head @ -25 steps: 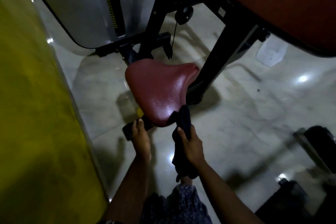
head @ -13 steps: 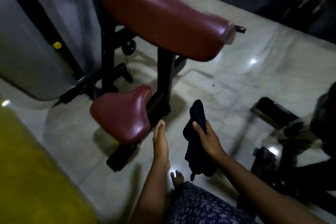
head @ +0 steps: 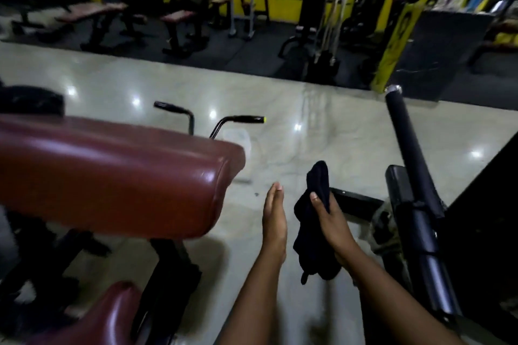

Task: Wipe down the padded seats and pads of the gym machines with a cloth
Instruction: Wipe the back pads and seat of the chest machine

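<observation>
A long maroon arm pad (head: 112, 179) fills the left of the head view, tilted, on a black frame. Below it, at the bottom left, the maroon seat (head: 112, 316) is partly in view. My right hand (head: 330, 221) grips a dark cloth (head: 314, 232) that hangs down from it, in the air to the right of the pad. My left hand (head: 274, 218) is held flat with straight fingers, edge-on, just left of the cloth and a little right of the pad's end. Neither hand touches the pad.
Two black handles (head: 241, 120) rise behind the pad. A black padded bar (head: 406, 148) and its frame stand at the right. The pale marble floor (head: 336, 126) lies ahead; benches (head: 95, 12) and racks stand on dark mats along the yellow back wall.
The view has lifted from the seat to the arm pad and the room. Both hands have come away from the seat and rose; the right one still holds the cloth.
</observation>
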{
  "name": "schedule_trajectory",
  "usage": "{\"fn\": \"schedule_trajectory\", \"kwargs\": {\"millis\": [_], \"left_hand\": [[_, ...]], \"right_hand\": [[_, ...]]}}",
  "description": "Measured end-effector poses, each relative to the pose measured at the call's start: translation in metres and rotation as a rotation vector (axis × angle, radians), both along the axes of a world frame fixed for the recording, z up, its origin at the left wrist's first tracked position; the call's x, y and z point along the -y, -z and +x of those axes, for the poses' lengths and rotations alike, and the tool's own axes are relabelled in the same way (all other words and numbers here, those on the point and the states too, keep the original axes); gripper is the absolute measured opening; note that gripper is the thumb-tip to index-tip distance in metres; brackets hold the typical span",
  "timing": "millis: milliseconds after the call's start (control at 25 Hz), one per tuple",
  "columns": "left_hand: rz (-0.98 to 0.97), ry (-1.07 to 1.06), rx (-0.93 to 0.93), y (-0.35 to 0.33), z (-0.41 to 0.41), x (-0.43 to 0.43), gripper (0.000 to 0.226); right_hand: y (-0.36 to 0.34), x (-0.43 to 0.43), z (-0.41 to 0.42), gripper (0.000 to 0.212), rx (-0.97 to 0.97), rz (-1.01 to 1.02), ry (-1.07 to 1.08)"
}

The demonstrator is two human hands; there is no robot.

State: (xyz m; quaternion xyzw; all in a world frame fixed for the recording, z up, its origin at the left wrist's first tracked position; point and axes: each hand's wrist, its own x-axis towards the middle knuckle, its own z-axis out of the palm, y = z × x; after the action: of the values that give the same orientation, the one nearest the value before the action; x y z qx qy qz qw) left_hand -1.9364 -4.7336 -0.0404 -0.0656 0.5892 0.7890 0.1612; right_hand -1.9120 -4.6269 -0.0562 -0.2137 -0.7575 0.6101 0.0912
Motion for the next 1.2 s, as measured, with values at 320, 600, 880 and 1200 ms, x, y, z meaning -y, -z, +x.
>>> {"fn": "schedule_trajectory", "kwargs": {"millis": [320, 600, 880, 1200], "left_hand": [[-0.063, -0.004, -0.105, -0.026, -0.176, -0.052, 0.047], [0.006, -0.023, -0.069, -0.027, -0.341, -0.12, 0.048], [-0.03, 0.096, -0.09, -0.011, -0.459, -0.175, 0.048], [-0.074, 0.042, -0.126, -0.002, -0.633, -0.271, 0.045]], "right_hand": [[-0.031, -0.048, -0.153, 0.044, -0.016, -0.058, 0.198], [-0.053, -0.114, -0.296, 0.041, -0.043, -0.057, 0.248], [-0.06, -0.185, -0.411, 0.031, 0.009, 0.02, 0.24], [-0.04, -0.295, -0.587, 0.042, 0.031, -0.014, 0.18]]}}
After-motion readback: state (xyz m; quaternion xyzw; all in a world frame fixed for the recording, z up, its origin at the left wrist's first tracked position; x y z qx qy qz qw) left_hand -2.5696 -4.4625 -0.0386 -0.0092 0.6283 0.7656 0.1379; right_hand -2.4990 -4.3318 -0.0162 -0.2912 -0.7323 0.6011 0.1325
